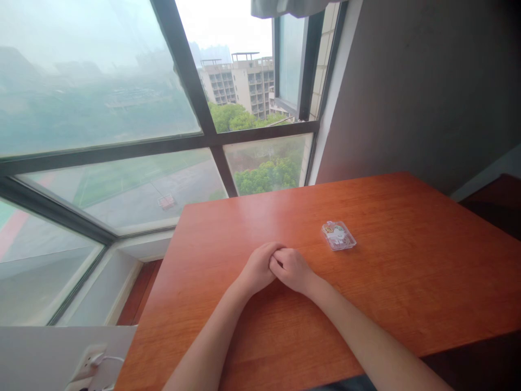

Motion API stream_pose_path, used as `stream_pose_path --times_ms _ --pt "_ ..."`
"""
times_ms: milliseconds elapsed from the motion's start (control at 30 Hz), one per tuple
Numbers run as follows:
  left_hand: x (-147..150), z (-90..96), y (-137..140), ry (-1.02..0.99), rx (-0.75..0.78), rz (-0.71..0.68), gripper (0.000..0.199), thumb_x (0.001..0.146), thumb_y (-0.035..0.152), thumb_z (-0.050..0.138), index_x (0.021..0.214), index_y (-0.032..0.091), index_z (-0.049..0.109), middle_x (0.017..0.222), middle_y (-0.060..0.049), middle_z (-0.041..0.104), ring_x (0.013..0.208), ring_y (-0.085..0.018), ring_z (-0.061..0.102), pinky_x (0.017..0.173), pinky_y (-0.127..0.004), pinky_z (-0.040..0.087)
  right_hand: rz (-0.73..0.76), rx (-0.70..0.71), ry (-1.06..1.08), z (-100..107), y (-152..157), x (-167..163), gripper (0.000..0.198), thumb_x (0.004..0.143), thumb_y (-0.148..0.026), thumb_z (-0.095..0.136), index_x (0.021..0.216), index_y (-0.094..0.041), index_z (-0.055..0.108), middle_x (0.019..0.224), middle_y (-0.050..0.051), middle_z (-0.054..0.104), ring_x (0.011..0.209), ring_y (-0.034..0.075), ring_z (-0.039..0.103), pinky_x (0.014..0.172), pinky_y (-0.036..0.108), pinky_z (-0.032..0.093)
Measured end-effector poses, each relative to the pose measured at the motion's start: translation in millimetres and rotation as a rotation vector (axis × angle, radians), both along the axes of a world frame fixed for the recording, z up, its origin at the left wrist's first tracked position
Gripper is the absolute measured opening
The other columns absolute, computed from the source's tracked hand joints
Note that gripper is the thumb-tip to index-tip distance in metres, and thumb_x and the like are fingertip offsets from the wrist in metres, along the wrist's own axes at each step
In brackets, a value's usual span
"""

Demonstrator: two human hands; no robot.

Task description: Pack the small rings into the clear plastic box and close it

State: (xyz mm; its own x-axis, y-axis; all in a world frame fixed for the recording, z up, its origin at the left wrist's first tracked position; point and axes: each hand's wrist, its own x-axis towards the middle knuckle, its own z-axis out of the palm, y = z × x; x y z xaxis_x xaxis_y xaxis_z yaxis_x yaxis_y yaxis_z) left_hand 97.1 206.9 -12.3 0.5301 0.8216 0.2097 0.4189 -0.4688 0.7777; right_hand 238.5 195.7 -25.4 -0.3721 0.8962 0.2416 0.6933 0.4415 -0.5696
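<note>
My left hand [260,266] and my right hand [292,268] are clasped together, resting on the reddish-brown wooden table [391,282]. The left fingers close over the right ones, and the right thumb presses against the left hand. Between the two palms, nothing can be made out; the inner side is hidden. To the right of the hands, apart from them, lies a small clear plastic case [338,235]. Small round items and a white piece show through its walls, too small to name.
Large dark-framed windows [211,136] line the far left side, with one pane standing open. A grey wall [407,92] rises behind the table. At the lower left, a wall socket [87,363] holds a plug with a white cable.
</note>
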Motion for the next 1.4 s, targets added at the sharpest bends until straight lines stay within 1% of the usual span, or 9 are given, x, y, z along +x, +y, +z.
stream_pose_path --times_ms 700,1100,1167,1200,1233,1300,1333,1367,1400 --pt "0.3 3.3 -0.7 0.004 0.0 0.012 0.039 0.069 0.008 0.05 0.105 0.018 0.062 0.097 -0.006 0.068 0.088 -0.019 0.062 0.079 -0.028 0.049 -0.008 -0.025 0.007 2.8 -0.5 0.4 0.03 0.09 -0.025 0.046 0.067 -0.017 0.064 0.073 0.007 0.071 0.064 0.016 0.06 0.059 0.027 0.034" --pt "0.7 2.0 -1.3 0.001 -0.003 0.002 0.042 0.069 0.006 0.05 0.107 0.017 0.063 0.097 -0.006 0.068 0.089 -0.019 0.062 0.08 -0.028 0.049 0.01 -0.001 -0.022 3.3 -2.6 0.3 0.029 0.09 -0.024 0.046 0.067 -0.018 0.062 0.071 0.005 0.069 0.064 0.015 0.059 0.059 0.025 0.033" --pt "1.5 2.6 -1.7 -0.002 0.001 0.008 0.044 0.07 0.006 0.051 0.111 0.018 0.062 0.101 -0.006 0.068 0.092 -0.019 0.062 0.083 -0.029 0.049 -0.043 0.021 -0.055 6.7 -1.7 5.4 0.029 0.091 -0.025 0.046 0.068 -0.019 0.063 0.073 0.004 0.069 0.066 0.015 0.058 0.06 0.026 0.034" --pt "2.0 2.7 -1.8 -0.004 0.002 0.014 0.044 0.071 0.006 0.052 0.113 0.018 0.061 0.103 -0.006 0.067 0.094 -0.019 0.062 0.085 -0.03 0.048 -0.102 0.046 -0.077 9.3 -0.5 10.4 0.028 0.091 -0.027 0.047 0.069 -0.02 0.063 0.074 0.004 0.069 0.067 0.016 0.058 0.061 0.026 0.034" --pt "2.3 2.7 -1.9 -0.004 0.003 0.019 0.043 0.073 0.007 0.052 0.114 0.018 0.06 0.105 -0.007 0.067 0.096 -0.02 0.062 0.087 -0.03 0.048 -0.182 0.084 -0.105 12.2 1.3 17.3 0.026 0.09 -0.027 0.047 0.071 -0.021 0.063 0.075 0.005 0.069 0.069 0.017 0.058 0.063 0.027 0.036" --pt "2.7 2.5 -2.2 0.012 0.009 0.019 0.037 0.077 0.009 0.051 0.112 0.019 0.061 0.106 -0.007 0.068 0.097 -0.019 0.062 0.089 -0.031 0.048 -0.376 0.195 -0.146 17.3 6.2 36.5 0.022 0.09 -0.027 0.048 0.078 -0.02 0.065 0.08 0.008 0.068 0.081 0.022 0.058 0.075 0.031 0.039" --pt "2.7 2.4 -2.3 0.026 0.016 0.014 0.033 0.079 0.01 0.051 0.108 0.019 0.062 0.104 -0.007 0.068 0.096 -0.019 0.062 0.089 -0.031 0.048 -0.465 0.249 -0.168 18.6 8.8 47.9 0.018 0.089 -0.024 0.048 0.086 -0.02 0.065 0.088 0.011 0.068 0.09 0.025 0.058 0.083 0.035 0.039" --pt "2.7 2.3 -2.5 0.042 0.025 0.007 0.029 0.08 0.01 0.05 0.105 0.019 0.063 0.103 -0.007 0.068 0.096 -0.019 0.062 0.088 -0.031 0.049 -0.548 0.298 -0.196 18.6 11.3 59.7 0.019 0.086 -0.024 0.05 0.096 -0.019 0.065 0.102 0.013 0.067 0.1 0.028 0.055 0.091 0.041 0.037" --pt "2.7 2.3 -2.6 0.055 0.034 0.003 0.027 0.081 0.011 0.051 0.103 0.019 0.064 0.102 -0.007 0.068 0.095 -0.019 0.062 0.088 -0.031 0.049 -0.632 0.328 -0.222 17.1 13.4 71.1 0.025 0.083 -0.024 0.053 0.105 -0.019 0.064 0.118 0.016 0.062 0.111 0.032 0.05 0.097 0.048 0.033"
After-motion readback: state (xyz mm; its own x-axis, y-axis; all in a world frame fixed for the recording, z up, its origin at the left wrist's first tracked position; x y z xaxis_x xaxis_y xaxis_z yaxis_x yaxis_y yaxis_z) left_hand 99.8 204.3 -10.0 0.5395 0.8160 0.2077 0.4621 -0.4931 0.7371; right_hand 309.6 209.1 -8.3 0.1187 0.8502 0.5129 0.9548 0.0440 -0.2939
